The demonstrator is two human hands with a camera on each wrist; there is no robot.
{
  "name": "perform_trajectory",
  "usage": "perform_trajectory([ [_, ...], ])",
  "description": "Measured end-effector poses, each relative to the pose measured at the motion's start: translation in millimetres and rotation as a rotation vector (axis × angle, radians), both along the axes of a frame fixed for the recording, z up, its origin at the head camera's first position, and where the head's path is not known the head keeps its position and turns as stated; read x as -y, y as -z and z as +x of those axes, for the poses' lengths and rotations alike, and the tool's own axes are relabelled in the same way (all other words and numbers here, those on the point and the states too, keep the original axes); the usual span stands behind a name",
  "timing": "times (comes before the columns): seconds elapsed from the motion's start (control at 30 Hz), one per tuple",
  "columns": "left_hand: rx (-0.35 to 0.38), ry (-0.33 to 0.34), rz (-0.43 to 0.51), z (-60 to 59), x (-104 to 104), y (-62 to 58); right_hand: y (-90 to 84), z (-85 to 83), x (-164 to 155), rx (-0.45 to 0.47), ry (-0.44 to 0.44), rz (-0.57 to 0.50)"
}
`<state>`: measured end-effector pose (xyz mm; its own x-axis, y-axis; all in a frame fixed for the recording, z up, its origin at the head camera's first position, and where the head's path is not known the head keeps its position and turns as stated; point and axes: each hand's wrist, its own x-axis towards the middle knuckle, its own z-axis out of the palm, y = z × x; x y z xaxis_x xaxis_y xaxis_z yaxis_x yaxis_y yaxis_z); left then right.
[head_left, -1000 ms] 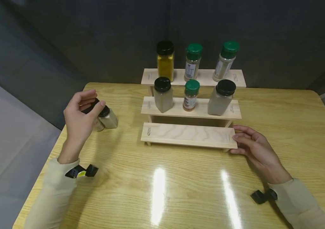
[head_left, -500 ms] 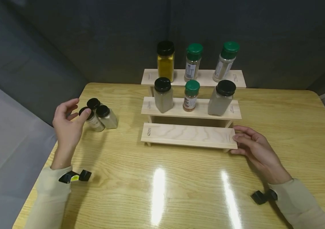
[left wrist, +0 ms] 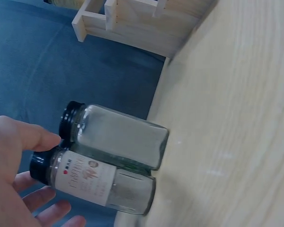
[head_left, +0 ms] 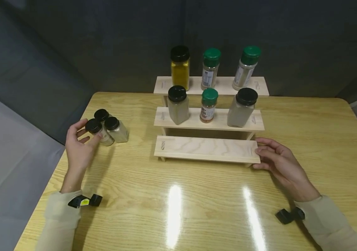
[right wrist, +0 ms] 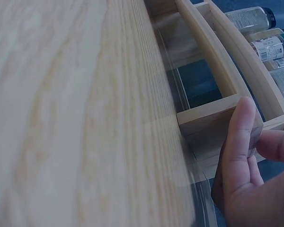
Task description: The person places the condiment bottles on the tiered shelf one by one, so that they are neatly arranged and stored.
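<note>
My left hand (head_left: 79, 150) is around the nearest spice jar (left wrist: 87, 177), a clear one with a black cap and pale label. Its thumb lies by the cap and its fingers spread loosely on the far side; firm contact cannot be made out. Against that jar stands another black-capped jar (left wrist: 120, 135), and a third black-capped jar (head_left: 101, 114) is behind, all upright on the table. With thumb and fingers, my right hand (head_left: 280, 164) grips the right end of the lowest step of a three-tier wooden rack (head_left: 206, 148).
On the rack's top step are a yellow-filled jar (head_left: 180, 71) and two green-capped shakers (head_left: 210, 69). The middle step bears two black-capped jars (head_left: 242, 109) and a small green-capped shaker (head_left: 208, 109). Dark cloth (head_left: 134, 42) hangs behind the wooden table (head_left: 134, 209).
My left hand first drew left, off the jar group, then came in around the nearest jar. The right hand stays on the rack, and the jars keep their places.
</note>
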<state>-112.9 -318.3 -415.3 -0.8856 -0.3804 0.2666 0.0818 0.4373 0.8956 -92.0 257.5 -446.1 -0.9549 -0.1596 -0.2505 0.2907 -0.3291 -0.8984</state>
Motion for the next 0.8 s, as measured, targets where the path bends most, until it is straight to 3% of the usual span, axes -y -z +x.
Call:
perform_trajectory([
  [0.53, 0.055, -0.018, 0.053, -9.1, 3.1, 22.1, 0.2, 0.7, 0.7, -0.011, -0.007, -0.003],
  [0.8, 0.071, -0.020, 0.063, -10.5, 2.3, 23.8, 1.5, 0.3, -0.8, -0.022, -0.009, 0.005],
])
